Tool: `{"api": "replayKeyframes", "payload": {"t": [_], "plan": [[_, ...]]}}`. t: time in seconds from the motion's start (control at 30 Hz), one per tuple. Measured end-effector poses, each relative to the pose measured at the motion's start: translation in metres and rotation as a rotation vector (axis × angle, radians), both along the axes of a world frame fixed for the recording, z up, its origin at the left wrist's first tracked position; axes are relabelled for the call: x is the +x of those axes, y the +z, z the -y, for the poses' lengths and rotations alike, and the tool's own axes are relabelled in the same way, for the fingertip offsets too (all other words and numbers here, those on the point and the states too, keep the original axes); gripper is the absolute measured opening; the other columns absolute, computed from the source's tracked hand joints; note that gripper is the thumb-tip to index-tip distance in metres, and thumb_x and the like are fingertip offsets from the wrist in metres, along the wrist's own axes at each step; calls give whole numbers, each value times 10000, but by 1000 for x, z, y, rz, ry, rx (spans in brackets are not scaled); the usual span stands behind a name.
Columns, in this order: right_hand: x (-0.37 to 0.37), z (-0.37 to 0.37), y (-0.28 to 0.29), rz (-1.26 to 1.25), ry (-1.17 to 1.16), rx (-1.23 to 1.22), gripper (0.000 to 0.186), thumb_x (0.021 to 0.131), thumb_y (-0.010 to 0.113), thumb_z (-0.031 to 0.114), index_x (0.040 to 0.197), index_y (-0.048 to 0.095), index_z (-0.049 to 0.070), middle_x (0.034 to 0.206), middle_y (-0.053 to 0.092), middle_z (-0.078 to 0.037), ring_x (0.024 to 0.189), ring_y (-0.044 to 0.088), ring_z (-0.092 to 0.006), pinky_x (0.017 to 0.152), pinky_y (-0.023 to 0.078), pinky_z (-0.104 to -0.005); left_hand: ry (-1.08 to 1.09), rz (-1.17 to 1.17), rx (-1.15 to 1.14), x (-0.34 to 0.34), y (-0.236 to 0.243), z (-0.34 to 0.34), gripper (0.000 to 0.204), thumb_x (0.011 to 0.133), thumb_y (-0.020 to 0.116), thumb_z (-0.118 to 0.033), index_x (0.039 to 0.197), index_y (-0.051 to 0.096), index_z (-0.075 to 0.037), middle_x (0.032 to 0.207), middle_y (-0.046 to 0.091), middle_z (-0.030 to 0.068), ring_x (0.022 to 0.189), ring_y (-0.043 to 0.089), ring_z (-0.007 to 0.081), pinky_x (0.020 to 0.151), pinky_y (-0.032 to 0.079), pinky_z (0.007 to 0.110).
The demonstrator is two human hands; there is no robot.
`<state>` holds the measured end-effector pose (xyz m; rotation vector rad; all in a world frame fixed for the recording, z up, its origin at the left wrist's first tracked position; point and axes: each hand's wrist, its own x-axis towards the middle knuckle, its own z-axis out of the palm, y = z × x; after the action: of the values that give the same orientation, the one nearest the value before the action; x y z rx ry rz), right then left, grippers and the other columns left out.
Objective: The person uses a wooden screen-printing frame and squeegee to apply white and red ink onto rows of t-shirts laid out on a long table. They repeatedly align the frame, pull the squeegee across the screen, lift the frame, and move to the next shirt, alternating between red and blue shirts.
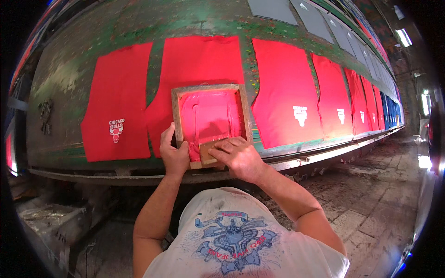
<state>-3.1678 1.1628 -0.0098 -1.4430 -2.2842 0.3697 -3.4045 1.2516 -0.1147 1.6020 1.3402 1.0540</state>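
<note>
A wooden-framed printing screen [176, 111], coated inside with bright pink-red ink, lies over a red fabric panel [201, 60] on a long green table. My left hand [174, 150] grips the screen's near-left side, thumb at the corner. My right hand [236, 160] is closed on a wooden squeegee [207, 155] at the screen's near edge, with ink along its blade. To the left lies a red panel [118, 83] with a white-and-red printed emblem; to the right lies another red panel [282, 83] with a white print.
More red panels [329, 88] and blue ones [389, 111] run in a row to the right along the table [55, 106]. Grey panels [273, 9] line the far side. A rail [102, 176] follows the near edge. A grimy container [46, 217] stands low at the left.
</note>
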Motion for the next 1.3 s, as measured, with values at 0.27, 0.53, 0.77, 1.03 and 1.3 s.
{"api": "replayKeyframes", "payload": {"t": [0.27,0.53,0.77,1.03,1.3], "plan": [[41,-110,1,41,-106,19,431,847,677,-24,1254,788,62,1197,777,-196,1194,726,-433,1008,589,-557,10,84,37,2,-3,2,720,819,736,146,1526,633,51,1466,668,214,1394,649,351,1205,497,431],[21,-59,-9,137,-69,67,514,826,754,84,1339,789,108,1211,778,-145,1148,747,-367,992,595,-497,33,2,-26,4,7,3,723,843,755,148,1547,620,48,1491,648,207,1416,636,345,1215,487,425],[-7,13,-18,94,-51,66,469,859,755,189,1320,797,114,1248,755,-110,1134,747,-316,984,591,-476,47,-30,-25,6,9,4,705,858,765,130,1543,627,40,1483,659,205,1411,638,347,1212,489,426],[13,20,-6,-52,106,-109,528,914,819,322,1361,745,52,1243,718,-162,1225,671,-355,1073,531,-517,48,-265,12,3,21,-4,677,873,807,37,1529,636,43,1423,687,228,1358,660,366,1167,518,455],[74,-152,1,-80,-125,192,469,1051,732,436,1321,769,55,1340,754,-209,1306,671,-443,1096,530,-575,64,-199,46,12,14,1,729,872,750,120,1580,598,42,1500,658,212,1388,655,329,1185,529,446]]}}
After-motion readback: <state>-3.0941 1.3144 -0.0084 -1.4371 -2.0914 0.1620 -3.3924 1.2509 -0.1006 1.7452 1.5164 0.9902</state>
